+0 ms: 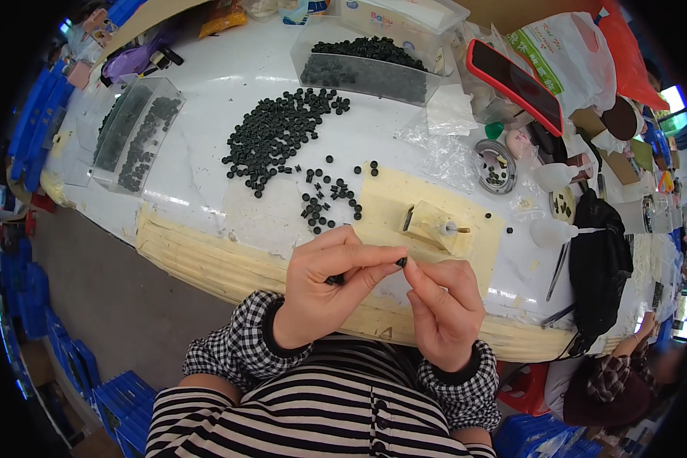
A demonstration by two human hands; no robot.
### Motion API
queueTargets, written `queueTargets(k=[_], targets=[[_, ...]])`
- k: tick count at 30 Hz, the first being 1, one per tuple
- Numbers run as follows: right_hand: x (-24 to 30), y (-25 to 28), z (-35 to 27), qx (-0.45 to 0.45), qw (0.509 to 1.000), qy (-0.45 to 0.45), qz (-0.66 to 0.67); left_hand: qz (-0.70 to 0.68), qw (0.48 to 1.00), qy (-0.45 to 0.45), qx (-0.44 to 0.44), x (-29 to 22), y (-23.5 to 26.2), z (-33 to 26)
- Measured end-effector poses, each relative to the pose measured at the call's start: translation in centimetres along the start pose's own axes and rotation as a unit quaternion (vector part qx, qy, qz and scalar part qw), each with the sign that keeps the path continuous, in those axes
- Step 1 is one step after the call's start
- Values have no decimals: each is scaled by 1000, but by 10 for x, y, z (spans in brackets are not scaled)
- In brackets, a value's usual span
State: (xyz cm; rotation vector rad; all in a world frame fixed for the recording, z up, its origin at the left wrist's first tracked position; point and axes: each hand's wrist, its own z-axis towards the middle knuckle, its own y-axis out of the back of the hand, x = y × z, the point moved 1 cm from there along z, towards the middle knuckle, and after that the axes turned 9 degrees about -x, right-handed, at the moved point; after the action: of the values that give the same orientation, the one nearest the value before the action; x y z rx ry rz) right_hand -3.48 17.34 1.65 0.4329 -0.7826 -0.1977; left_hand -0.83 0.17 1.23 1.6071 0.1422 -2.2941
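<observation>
A small black wheel-like piece (401, 262) sits between the fingertips of my left hand (319, 288), thumb and forefinger closed on it. My right hand (448, 311) meets it from the other side, its fingers pinched at the same piece. More black pieces (333, 280) lie tucked in the curl of my left hand. Just beyond my hands stands a cream-coloured block (440, 229) with a white fitting and a short metal pin. A loose scatter of similar pieces (330, 191) lies left of this block, and a large heap (271, 141) spreads farther back.
Clear bins of black pieces stand at the back (370, 80) and left (137, 137). To the right are a red-cased phone (515, 85), a round dish (496, 164), white squeeze bottles (553, 232), tweezers (557, 272) and a black bag (599, 263). Another person (614, 382) sits at far right.
</observation>
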Motion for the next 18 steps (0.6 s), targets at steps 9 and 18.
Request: queueTargets(k=[9, 18], targets=[[5, 3, -36, 114, 770, -326, 537, 153, 986, 41, -41, 11, 35, 13], [13, 6, -81, 152, 585, -466, 646, -392, 852, 343, -55, 14, 48, 10]])
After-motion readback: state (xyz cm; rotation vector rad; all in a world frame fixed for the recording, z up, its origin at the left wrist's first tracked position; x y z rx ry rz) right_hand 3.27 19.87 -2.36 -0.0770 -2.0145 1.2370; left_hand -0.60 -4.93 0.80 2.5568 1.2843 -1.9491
